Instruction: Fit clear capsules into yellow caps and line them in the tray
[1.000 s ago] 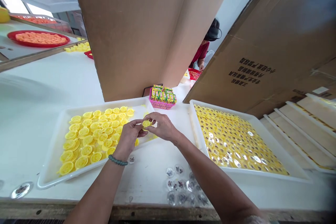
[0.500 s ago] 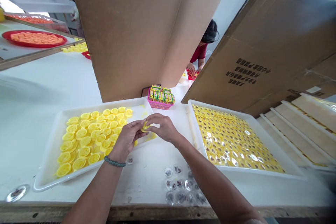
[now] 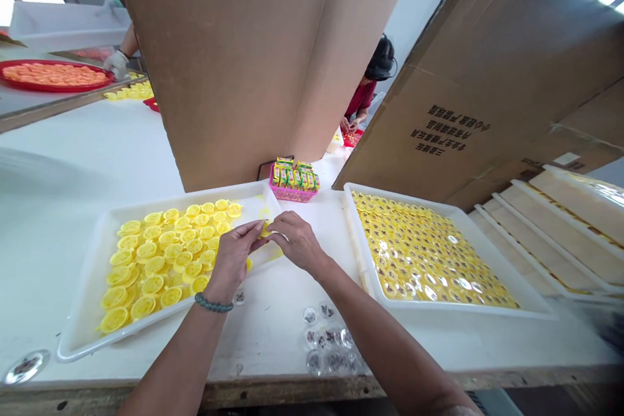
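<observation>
Both hands meet over the right edge of the left white tray (image 3: 88, 286), pinching one small round yellow plastic piece (image 3: 266, 229). My left hand (image 3: 237, 250), with a beaded bracelet at the wrist, is closed on its left side. My right hand (image 3: 298, 244) grips it from the right with thumb and fingers, which partly hide it. Similar yellow round pieces (image 3: 171, 253) lie in rows in the left tray. Clear round discs with small printed pictures (image 3: 329, 338) lie on the table under my right forearm.
On the right, another white tray (image 3: 348, 240) holds many yellow pieces with shiny printed tops. A pink basket (image 3: 292, 194) of small boxes stands behind. Tall cardboard sheets (image 3: 244, 65) rise at the back. Stacked trays (image 3: 560, 240) lean at far right. Two other people work beyond.
The yellow piece is turned in my fingers and more covered by them. The view has shifted slightly. At the far left, another person's gloved hand now reaches the red tray.
</observation>
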A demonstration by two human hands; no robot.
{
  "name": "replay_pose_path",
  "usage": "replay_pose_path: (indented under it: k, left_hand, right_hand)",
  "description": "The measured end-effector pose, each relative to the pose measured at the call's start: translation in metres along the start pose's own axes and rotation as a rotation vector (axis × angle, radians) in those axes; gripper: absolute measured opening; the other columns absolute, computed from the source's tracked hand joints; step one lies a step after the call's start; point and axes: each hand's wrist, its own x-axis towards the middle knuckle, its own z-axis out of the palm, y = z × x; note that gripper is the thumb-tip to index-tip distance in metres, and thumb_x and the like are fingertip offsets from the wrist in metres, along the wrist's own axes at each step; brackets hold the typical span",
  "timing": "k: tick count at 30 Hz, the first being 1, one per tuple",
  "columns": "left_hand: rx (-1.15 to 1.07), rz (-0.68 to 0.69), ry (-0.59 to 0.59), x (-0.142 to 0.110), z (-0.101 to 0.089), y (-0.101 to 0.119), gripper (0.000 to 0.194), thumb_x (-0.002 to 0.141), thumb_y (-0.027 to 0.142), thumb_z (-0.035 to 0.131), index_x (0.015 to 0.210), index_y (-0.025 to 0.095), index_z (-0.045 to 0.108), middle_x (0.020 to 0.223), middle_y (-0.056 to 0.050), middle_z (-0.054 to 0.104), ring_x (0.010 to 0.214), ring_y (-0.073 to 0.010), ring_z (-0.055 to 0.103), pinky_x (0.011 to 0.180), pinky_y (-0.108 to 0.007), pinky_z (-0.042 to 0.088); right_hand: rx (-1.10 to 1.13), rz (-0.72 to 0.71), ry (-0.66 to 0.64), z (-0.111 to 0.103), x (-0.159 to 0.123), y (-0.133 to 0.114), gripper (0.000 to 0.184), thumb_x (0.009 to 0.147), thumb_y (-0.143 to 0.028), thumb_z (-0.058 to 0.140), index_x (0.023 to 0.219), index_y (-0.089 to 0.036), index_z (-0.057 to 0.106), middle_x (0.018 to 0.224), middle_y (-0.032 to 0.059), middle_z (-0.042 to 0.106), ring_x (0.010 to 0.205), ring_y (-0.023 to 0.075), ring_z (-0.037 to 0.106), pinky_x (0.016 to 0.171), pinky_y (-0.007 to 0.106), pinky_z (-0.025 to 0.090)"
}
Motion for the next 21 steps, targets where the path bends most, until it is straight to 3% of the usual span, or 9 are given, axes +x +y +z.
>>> replay_pose_path:
  k: [5, 9, 13, 21]
  left_hand:
    - [0.032, 0.016, 0.078, 0.000, 0.003, -0.005, 0.033, 0.056, 0.032, 0.080, 0.080, 0.011, 0.071, 0.082, -0.005, 0.069, 0.069, -0.0128, 0.061, 0.076, -0.030, 0.053]
    - [0.008, 0.020, 0.107, 0.001, 0.002, -0.005, 0.035, 0.058, 0.033, 0.079, 0.086, 0.012, 0.070, 0.087, -0.003, 0.067, 0.069, -0.0107, 0.061, 0.076, -0.028, 0.054]
    - [-0.037, -0.050, 0.013, -0.003, 0.001, -0.002, 0.034, 0.060, 0.031, 0.078, 0.088, 0.013, 0.070, 0.086, -0.004, 0.067, 0.068, -0.0098, 0.060, 0.072, -0.026, 0.055]
    - [-0.208, -0.161, -0.169, -0.005, 0.001, -0.001, 0.011, 0.073, 0.017, 0.068, 0.082, 0.011, 0.070, 0.089, -0.006, 0.068, 0.076, -0.0129, 0.062, 0.071, -0.025, 0.056]
  right_hand:
    - [-0.047, -0.026, -0.052, -0.003, -0.007, -0.002, 0.014, 0.088, -0.021, 0.049, 0.083, -0.020, 0.062, 0.085, 0.0055, 0.061, 0.083, 0.0168, 0.054, 0.075, 0.029, 0.045]
    - [0.026, 0.068, 0.014, -0.006, -0.015, -0.003, 0.010, 0.085, -0.021, 0.054, 0.090, -0.019, 0.062, 0.088, 0.0058, 0.061, 0.084, 0.0165, 0.056, 0.075, 0.028, 0.047]
    - [0.079, 0.085, 0.062, -0.008, -0.014, -0.008, 0.016, 0.085, -0.020, 0.055, 0.098, -0.021, 0.064, 0.093, 0.0058, 0.060, 0.086, 0.0154, 0.056, 0.077, 0.027, 0.047]
    - [0.184, 0.106, 0.123, -0.012, -0.009, -0.016, 0.013, 0.084, -0.014, 0.053, 0.080, -0.019, 0.064, 0.083, 0.0033, 0.059, 0.078, 0.0128, 0.057, 0.072, 0.024, 0.047]
